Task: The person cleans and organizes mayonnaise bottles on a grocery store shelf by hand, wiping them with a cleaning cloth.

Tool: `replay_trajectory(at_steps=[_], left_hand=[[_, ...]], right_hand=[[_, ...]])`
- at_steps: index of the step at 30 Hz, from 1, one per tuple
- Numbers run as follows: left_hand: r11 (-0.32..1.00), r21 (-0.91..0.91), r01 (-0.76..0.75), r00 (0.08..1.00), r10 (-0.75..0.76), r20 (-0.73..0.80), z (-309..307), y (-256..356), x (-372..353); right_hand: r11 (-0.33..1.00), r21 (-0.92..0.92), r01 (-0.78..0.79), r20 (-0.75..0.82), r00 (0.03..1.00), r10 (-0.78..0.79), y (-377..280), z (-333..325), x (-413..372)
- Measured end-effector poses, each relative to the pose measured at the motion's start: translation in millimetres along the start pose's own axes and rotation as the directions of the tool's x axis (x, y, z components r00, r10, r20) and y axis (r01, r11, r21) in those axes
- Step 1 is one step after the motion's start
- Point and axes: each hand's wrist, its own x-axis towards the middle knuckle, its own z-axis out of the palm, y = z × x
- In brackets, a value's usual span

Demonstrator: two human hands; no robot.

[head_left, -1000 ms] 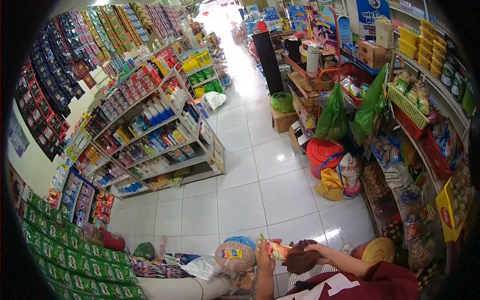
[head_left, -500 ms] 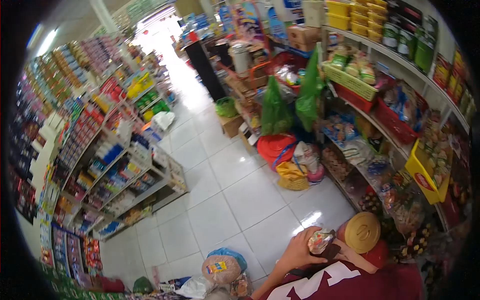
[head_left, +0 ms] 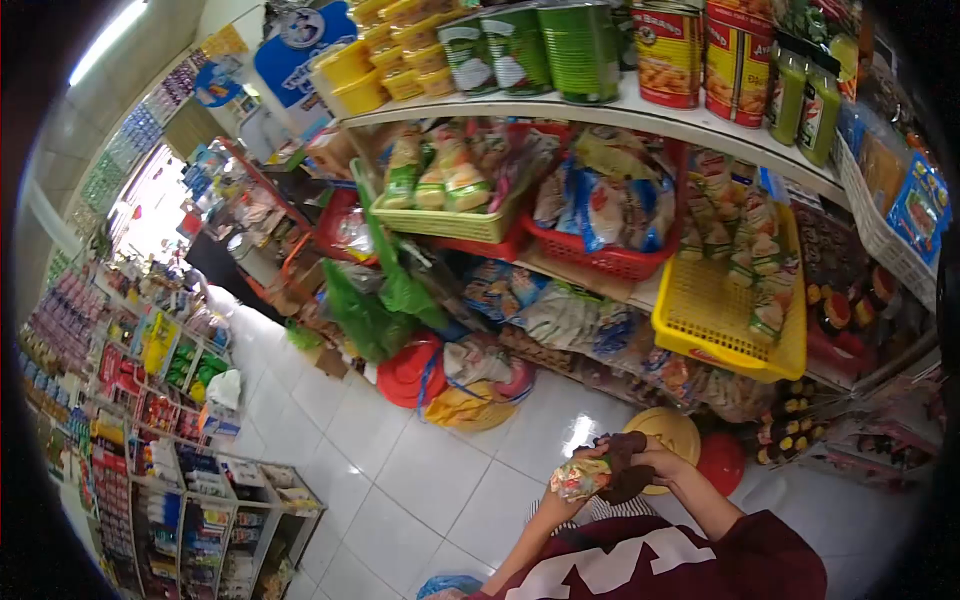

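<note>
In front of my maroon shirt, my left hand [head_left: 556,505] is closed around a small clear packet [head_left: 580,479] with colourful print. What is inside the packet I cannot make out. A dark brown cloth [head_left: 627,472] lies bunched against the packet's right side. My right hand [head_left: 656,460] grips this cloth from the right, its fingers partly hidden by the folds. Just beyond both hands a round gold-coloured lid [head_left: 672,432] shows on the floor side, beside a red round container [head_left: 722,464].
Shelving ahead holds a yellow basket [head_left: 725,318] of packets, a red basket [head_left: 615,262] and a pale green basket [head_left: 440,218]. Tall cans [head_left: 667,55] line the upper shelf. Bags and a red lid [head_left: 408,370] sit on the tiled floor. More stocked shelves [head_left: 215,510] stand left.
My view has swung right toward the shelves. Both hands stay together around the packet and cloth; the brown cloth now shows more fully, bunched between them.
</note>
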Motion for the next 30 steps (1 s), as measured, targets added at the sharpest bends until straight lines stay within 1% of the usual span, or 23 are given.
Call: replay_trajectory(at_steps=[1, 2, 3, 5, 6, 7, 9, 10, 12, 13, 14, 15, 16, 17, 19, 20, 22, 23, 24, 25, 27, 29, 30], left_hand=[[1.0, 0.01, -0.018, 1.0, 0.018, 0.002, 5, -6, 6], [0.995, -0.078, 0.06, 0.998, -0.06, -0.003, 11, 0, 13], [0.977, -0.102, 0.188, 0.982, -0.185, 0.039, 13, 5, 21], [0.891, -0.128, 0.436, 0.898, -0.421, 0.129, 14, 11, 37], [0.96, 0.281, -0.013, 0.995, -0.015, 0.097, 12, -11, 43], [0.97, 0.231, 0.07, 0.992, -0.092, 0.082, 15, -17, 45], [0.964, 0.127, 0.232, 0.969, -0.241, 0.06, 15, 15, 66], [0.934, 0.304, 0.186, 0.975, -0.214, 0.061, 12, 29, 79], [0.932, 0.315, 0.177, 0.984, -0.169, -0.054, 9, 21, 94], [0.929, 0.325, 0.174, 0.983, -0.146, -0.108, 5, 18, 101], [0.904, 0.365, 0.223, 0.975, -0.204, -0.091, -4, 16, 108], [0.898, 0.366, 0.246, 0.965, -0.191, -0.179, -14, 22, 116], [0.895, 0.365, 0.257, 0.95, -0.165, -0.264, -25, 31, 128], [0.894, 0.36, 0.267, 0.927, -0.137, -0.349, -36, 36, 137], [0.924, 0.348, 0.156, 0.772, 0.106, -0.627, -78, 5, 148], [0.954, 0.279, 0.111, 0.607, 0.158, -0.779, -100, 8, 163], [0.926, 0.376, -0.001, 0.398, 0.346, -0.85, -158, 41, 205], [0.929, 0.371, 0.002, 0.298, 0.354, -0.887, -187, 56, 225], [0.922, 0.387, -0.035, 0.268, 0.382, -0.885, -218, 68, 243], [0.871, 0.46, 0.172, 0.327, 0.39, -0.861, -242, 90, 259], [0.581, 0.738, 0.345, 0.439, 0.595, -0.673, -306, 87, 291], [0.543, 0.799, 0.259, 0.596, 0.561, -0.575, -353, 90, 321], [0.558, 0.781, 0.278, 0.609, 0.526, -0.593, -372, 90, 333]], right_hand=[[0.997, -0.076, 0.029, -0.037, 0.999, -0.032, -4, -14, -1], [0.987, -0.153, 0.054, -0.066, 0.996, -0.064, -6, -28, -2], [0.971, -0.228, 0.074, -0.091, 0.991, -0.097, -8, -38, -2], [0.978, -0.186, 0.099, -0.198, 0.971, -0.136, -7, -51, -4], [0.979, -0.169, 0.113, -0.249, 0.956, -0.153, -8, -55, -5], [0.982, -0.129, 0.135, -0.274, 0.947, -0.166, -10, -58, -5], [0.982, -0.055, 0.182, -0.321, 0.928, -0.19, -15, -58, -2], [0.987, -0.013, 0.157, -0.353, 0.923, -0.152, -19, -55, 1], [0.99, 0.078, 0.113, -0.408, 0.91, -0.072, -28, -46, 9], [0.994, 0.075, 0.08, -0.377, 0.925, -0.046, -29, -50, 18], [0.996, 0.079, 0.049, -0.348, 0.937, -0.018, -26, -55, 29], [0.996, 0.084, 0.023, -0.317, 0.948, 0.005, -31, -49, 39], [0.999, 0.018, -0.03, -0.366, 0.93, 0.034, -42, -37, 52], [1.0, -0.003, -0.008, -0.344, 0.939, 0.006, -53, -27, 65], [0.998, -0.049, 0.027, -0.295, 0.955, -0.041, -69, -10, 87], [0.995, -0.088, 0.057, -0.368, 0.926, -0.086, -79, 5, 93], [0.998, -0.054, -0.011, -0.276, 0.961, -0.004, -75, -8, 111], [0.998, -0.039, -0.049, -0.231, 0.972, 0.039, -71, -19, 118], [0.989, -0.112, -0.1, -0.187, 0.979, 0.077, -68, -30, 123], [0.973, -0.184, -0.142, -0.146, 0.982, 0.116, -66, -42, 128], [0.936, -0.323, -0.142, -0.063, 0.99, 0.129, -71, -45, 132], [0.893, -0.446, -0.054, 0.003, 0.998, 0.063, -84, -34, 132], [0.793, -0.607, 0.058, 0.072, 0.997, -0.018, -75, -49, 136]])
